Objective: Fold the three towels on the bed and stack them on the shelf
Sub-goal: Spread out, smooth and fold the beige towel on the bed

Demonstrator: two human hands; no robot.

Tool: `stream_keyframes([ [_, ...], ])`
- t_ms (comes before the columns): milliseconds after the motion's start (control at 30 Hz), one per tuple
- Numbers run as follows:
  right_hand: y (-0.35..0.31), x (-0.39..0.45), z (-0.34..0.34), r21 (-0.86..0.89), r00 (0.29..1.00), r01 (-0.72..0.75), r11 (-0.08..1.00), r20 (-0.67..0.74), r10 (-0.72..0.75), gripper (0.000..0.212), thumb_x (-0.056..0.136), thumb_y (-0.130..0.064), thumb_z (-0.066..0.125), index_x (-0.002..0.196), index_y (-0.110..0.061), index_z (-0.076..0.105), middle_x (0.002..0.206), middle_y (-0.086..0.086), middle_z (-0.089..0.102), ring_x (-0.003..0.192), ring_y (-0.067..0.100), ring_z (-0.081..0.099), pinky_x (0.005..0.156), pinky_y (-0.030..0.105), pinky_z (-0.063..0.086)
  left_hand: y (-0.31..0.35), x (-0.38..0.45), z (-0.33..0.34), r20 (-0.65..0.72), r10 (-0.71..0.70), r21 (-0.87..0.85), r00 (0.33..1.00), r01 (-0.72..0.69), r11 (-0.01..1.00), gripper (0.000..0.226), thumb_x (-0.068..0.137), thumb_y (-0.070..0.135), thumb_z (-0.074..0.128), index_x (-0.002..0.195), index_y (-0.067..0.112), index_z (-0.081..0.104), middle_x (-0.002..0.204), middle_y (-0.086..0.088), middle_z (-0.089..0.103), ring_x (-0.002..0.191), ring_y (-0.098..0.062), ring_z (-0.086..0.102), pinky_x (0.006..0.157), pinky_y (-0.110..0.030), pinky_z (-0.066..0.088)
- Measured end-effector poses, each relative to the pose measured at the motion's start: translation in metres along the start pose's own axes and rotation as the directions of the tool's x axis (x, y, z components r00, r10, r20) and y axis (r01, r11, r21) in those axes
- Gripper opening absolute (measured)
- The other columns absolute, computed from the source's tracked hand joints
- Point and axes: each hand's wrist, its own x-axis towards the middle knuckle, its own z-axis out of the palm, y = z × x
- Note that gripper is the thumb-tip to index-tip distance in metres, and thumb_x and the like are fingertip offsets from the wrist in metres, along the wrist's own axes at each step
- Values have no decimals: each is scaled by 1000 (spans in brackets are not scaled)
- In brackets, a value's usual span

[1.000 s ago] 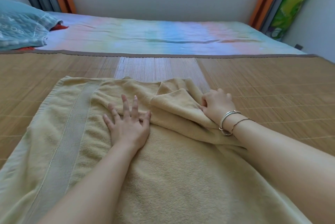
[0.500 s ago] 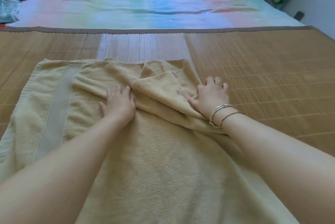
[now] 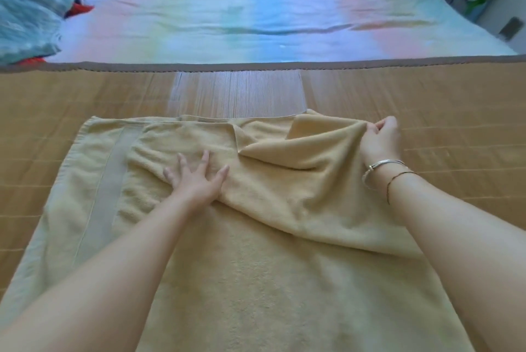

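One towel [image 3: 256,266], pale yellow, lies spread on the straw mat [image 3: 427,101] near the bed's near edge, its long axis running left to right in front of me. My left hand [image 3: 196,180] presses flat on the towel's middle, fingers spread, holding nothing. My right hand [image 3: 380,138] pinches the bunched far right corner, lifted just off the mat; it is the nearer hand to that corner. Beyond the mat lies a pastel striped sheet [image 3: 256,15], with what may be a blue pillow [image 3: 25,18] at the far left corner.
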Motion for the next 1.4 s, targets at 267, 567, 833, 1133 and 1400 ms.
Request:
stream_keyframes([
  [267,30,64,-16,-122,946,-207,971,227,230,24,88,-1,44,101,13,59,110,21,63,98,36,62,65,36,41,6,15,10,9,-91,-75,996,92,993,91,71,89,20,143,50,-17,152,-2,-37,138,-40,-31,112,-65,-5],
  [567,26,90,19,-380,888,-115,918,375,267,48,92,-30,50,127,3,49,128,22,55,116,37,52,87,34,40,43,28,9,-165,59,153,984,-34,988,72,87,73,21,150,44,1,161,2,-11,147,-30,-11,110,-69,1],
  [833,40,120,34,51,997,28,998,68,-32,5,89,-9,50,88,-12,46,71,1,48,77,22,45,65,27,30,74,70,4,-154,-17,-11,988,15,1000,75,87,75,22,149,43,-7,161,4,-11,148,-26,-10,108,-69,2],
  [1133,67,99,-9,-262,866,9,965,485,124,29,92,-35,48,75,-12,56,73,2,54,72,22,50,59,31,35,78,52,19,-281,317,238,906,-255,937,68,94,62,24,152,36,1,161,4,-7,148,-24,-3,114,-62,4],
  [1400,80,73,-36,-297,936,94,950,351,17,27,90,-35,58,83,-9,55,74,3,53,77,25,49,65,30,30,120,44,35,22,314,359,949,-301,883,71,88,72,20,149,44,-4,159,7,-15,147,-25,-10,113,-64,3],
])
